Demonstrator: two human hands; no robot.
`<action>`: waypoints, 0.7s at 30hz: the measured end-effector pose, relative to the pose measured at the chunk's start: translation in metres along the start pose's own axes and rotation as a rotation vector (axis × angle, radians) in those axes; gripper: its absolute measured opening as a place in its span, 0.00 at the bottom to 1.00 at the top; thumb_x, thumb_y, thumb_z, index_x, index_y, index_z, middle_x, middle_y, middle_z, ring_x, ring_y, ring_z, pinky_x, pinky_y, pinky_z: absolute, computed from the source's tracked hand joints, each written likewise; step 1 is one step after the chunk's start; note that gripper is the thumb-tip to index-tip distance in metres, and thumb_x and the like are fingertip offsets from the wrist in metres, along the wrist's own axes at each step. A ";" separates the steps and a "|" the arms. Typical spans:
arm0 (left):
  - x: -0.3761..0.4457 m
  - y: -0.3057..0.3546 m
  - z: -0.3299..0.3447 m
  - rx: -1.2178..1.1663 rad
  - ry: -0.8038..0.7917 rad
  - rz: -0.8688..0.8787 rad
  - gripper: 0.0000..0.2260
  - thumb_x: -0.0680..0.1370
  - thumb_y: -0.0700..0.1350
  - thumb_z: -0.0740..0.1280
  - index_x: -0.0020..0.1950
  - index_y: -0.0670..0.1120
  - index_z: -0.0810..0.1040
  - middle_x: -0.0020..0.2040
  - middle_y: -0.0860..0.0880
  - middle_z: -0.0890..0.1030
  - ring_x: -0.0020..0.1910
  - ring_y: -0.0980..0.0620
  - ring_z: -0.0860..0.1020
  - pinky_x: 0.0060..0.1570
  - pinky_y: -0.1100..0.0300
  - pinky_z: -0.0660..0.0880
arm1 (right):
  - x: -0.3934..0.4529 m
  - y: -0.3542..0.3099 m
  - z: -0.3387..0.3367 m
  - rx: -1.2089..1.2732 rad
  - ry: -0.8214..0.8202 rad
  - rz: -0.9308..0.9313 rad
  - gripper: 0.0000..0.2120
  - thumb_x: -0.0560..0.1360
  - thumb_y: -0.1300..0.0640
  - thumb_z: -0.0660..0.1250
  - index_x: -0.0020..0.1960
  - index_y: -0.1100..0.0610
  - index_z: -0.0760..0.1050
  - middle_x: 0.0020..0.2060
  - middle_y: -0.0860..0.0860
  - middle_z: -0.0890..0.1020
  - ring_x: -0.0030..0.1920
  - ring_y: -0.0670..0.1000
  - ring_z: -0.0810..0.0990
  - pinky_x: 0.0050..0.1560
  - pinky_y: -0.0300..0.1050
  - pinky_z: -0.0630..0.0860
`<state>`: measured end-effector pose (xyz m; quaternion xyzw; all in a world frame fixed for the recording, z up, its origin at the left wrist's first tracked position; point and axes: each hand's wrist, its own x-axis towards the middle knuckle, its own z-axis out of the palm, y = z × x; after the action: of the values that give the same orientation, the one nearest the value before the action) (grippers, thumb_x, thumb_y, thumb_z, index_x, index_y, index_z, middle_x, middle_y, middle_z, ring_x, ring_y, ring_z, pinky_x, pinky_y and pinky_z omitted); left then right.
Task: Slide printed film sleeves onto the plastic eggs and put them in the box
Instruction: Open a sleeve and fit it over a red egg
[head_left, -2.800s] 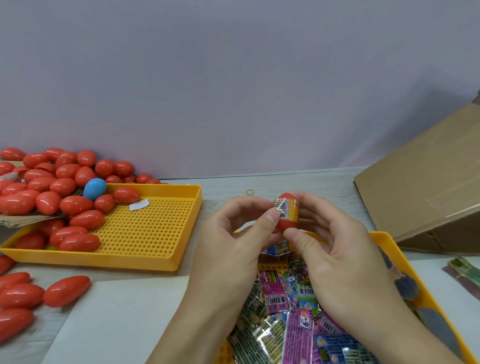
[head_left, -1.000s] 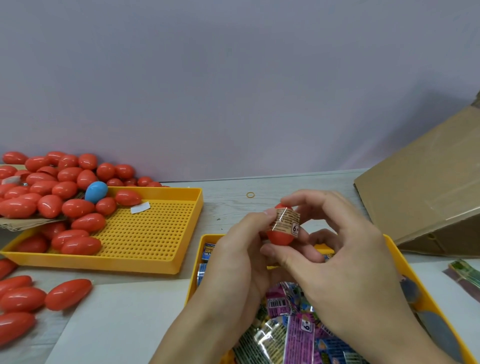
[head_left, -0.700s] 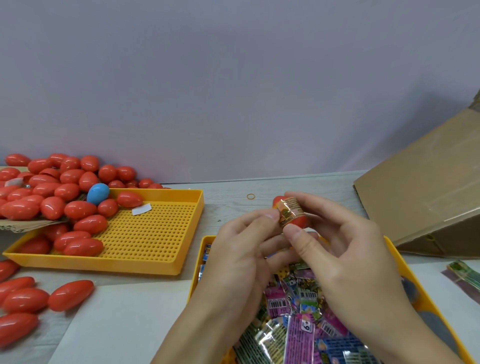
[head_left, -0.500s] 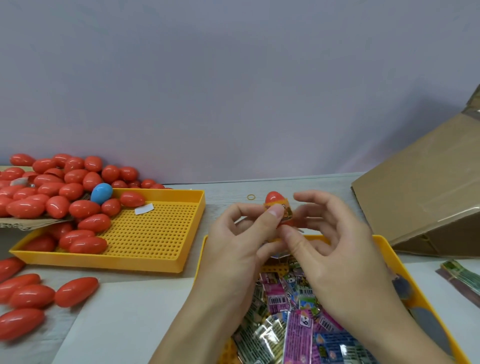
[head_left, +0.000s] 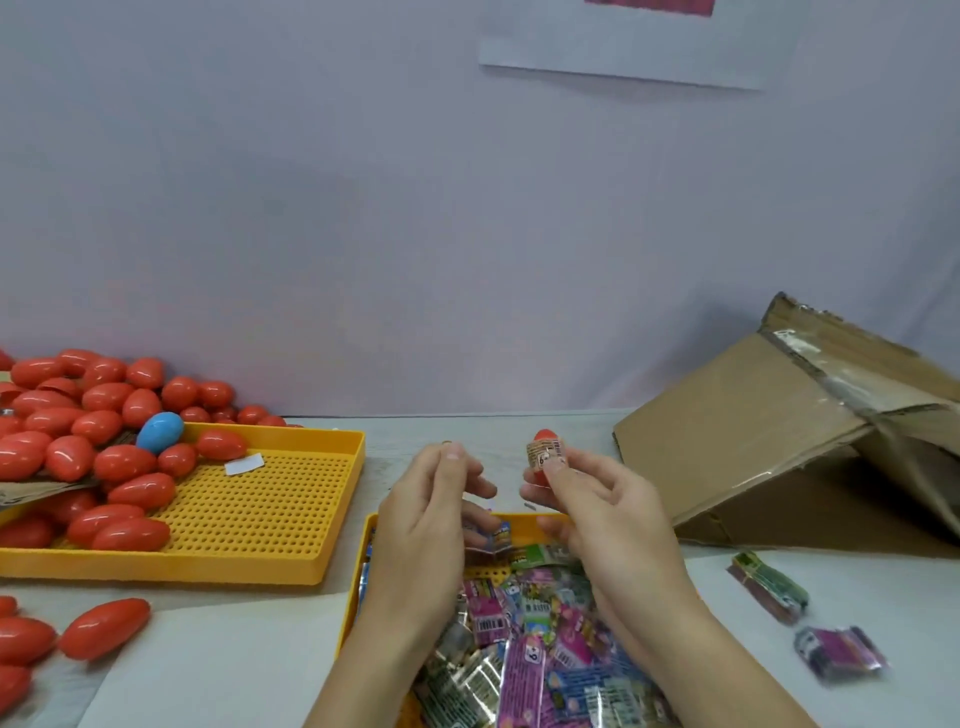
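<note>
Between thumb and fingertips: the right hand (head_left: 597, 499) pinches a glossy red plastic egg (head_left: 544, 457) banded by a tan printed film sleeve (head_left: 545, 453) — red tip showing above the band, red base hidden below by the thumb.
Grip state: the right hand's fingers are curled onto the egg's lower half; the left hand (head_left: 431, 514) holds nothing, its fingers loosely bent and clear of the egg.
Long axis: the egg stands roughly upright, narrow end up.
Direction that matters: the brown corrugated cardboard box (head_left: 779, 441) lies to the right of the held egg and slightly beyond it, so the right hand is the nearer one; my judgement is that the drop-off is a short carry rightward.
Box opening: the box is tipped on its side with a taped flap raised; I cannot see its mouth or contents.
Sleeve texture: thin, shiny, wrinkled film with small print — it looks snug on the smooth shell.
Under the hands: a yellow plastic tray (head_left: 366, 561) piled with flat, crinkly, multicoloured film sleeves (head_left: 530, 623).
Further left: a yellow perforated plastic tray (head_left: 270, 519) carrying loose red plastic eggs (head_left: 119, 467) and one blue plastic egg (head_left: 160, 431), with more spilling onto the pale table (head_left: 498, 431).
Far right: two small bundles of sleeves (head_left: 769, 592) lying on the table near the box.
</note>
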<state>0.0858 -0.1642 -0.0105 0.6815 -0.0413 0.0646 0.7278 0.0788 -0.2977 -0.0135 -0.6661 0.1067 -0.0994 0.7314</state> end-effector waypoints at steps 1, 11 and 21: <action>0.002 -0.004 0.000 0.008 -0.002 0.028 0.14 0.84 0.47 0.56 0.46 0.44 0.77 0.40 0.46 0.82 0.35 0.47 0.81 0.37 0.51 0.79 | 0.003 -0.006 -0.003 0.097 -0.003 0.059 0.10 0.79 0.54 0.67 0.56 0.58 0.80 0.46 0.51 0.87 0.48 0.48 0.86 0.43 0.43 0.77; 0.012 -0.013 -0.005 -0.009 0.014 -0.014 0.18 0.85 0.45 0.52 0.48 0.42 0.80 0.40 0.48 0.84 0.36 0.45 0.82 0.36 0.50 0.77 | 0.056 -0.133 -0.098 0.526 0.445 -0.077 0.13 0.84 0.50 0.55 0.52 0.56 0.74 0.46 0.55 0.82 0.44 0.55 0.82 0.26 0.36 0.69; 0.013 -0.006 -0.003 -0.024 -0.005 -0.059 0.15 0.84 0.40 0.57 0.45 0.40 0.81 0.37 0.45 0.84 0.32 0.48 0.80 0.31 0.57 0.77 | 0.007 -0.066 -0.059 -0.258 -0.240 0.095 0.11 0.80 0.59 0.64 0.47 0.54 0.85 0.35 0.52 0.81 0.31 0.49 0.76 0.26 0.40 0.63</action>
<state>0.0989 -0.1606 -0.0143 0.6740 -0.0238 0.0408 0.7372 0.0684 -0.3625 0.0462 -0.7558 0.0620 0.0297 0.6512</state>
